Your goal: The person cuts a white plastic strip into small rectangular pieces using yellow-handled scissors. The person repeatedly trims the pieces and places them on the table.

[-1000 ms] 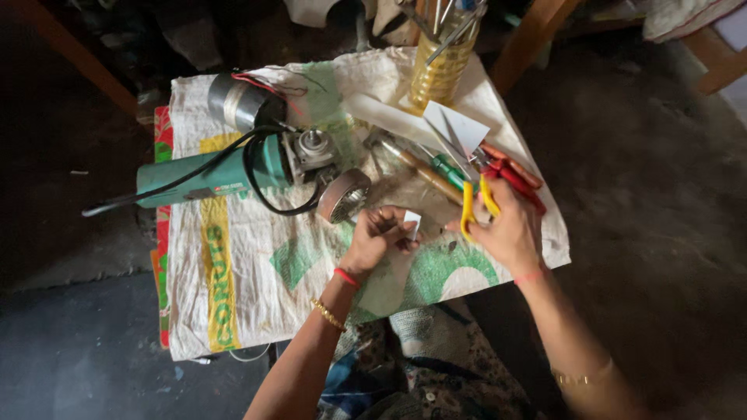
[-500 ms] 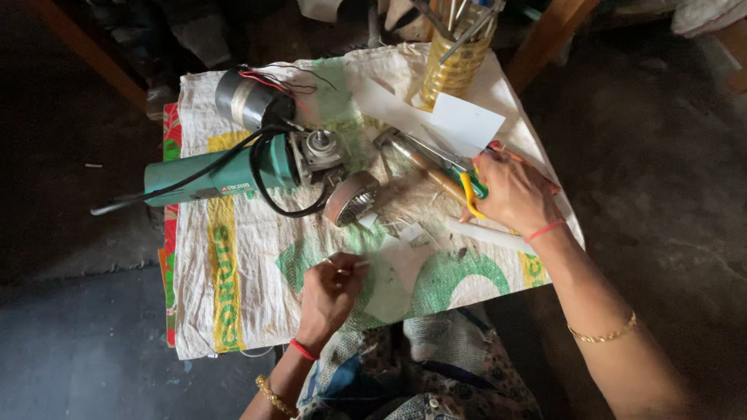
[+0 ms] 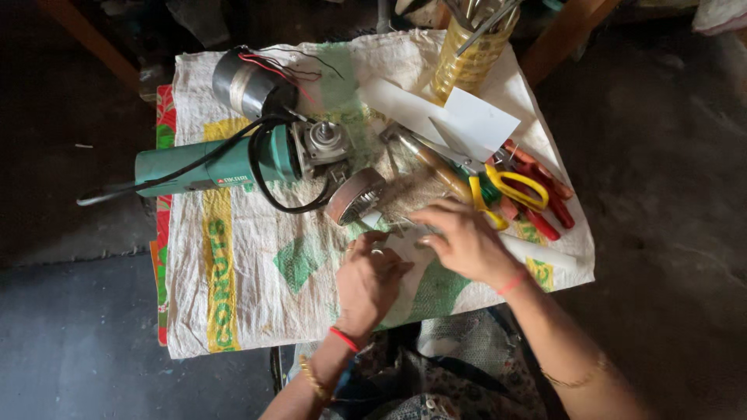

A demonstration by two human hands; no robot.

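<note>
My left hand (image 3: 368, 281) is curled near the front middle of the sack-covered table (image 3: 233, 311), its fingers closed on a small metal part that is mostly hidden. My right hand (image 3: 465, 243) lies just right of it, fingers stretched toward the left fingertips over a white sheet (image 3: 405, 257); I see nothing in its grasp. Just beyond both hands lies a round metal guard (image 3: 354, 196). A green angle grinder (image 3: 210, 167) with a black cord (image 3: 268, 198) lies at the left.
A grey motor cylinder (image 3: 243, 84) with red and black wires sits at the back left. Yellow-handled scissors (image 3: 510, 188), red-handled pliers (image 3: 545, 194) and a wooden-handled screwdriver (image 3: 437, 169) lie at the right. A yellow tool holder (image 3: 471, 58) and white card (image 3: 478, 120) stand behind.
My right hand left the tools at the right and came back toward the middle. My left hand moved forward to meet it.
</note>
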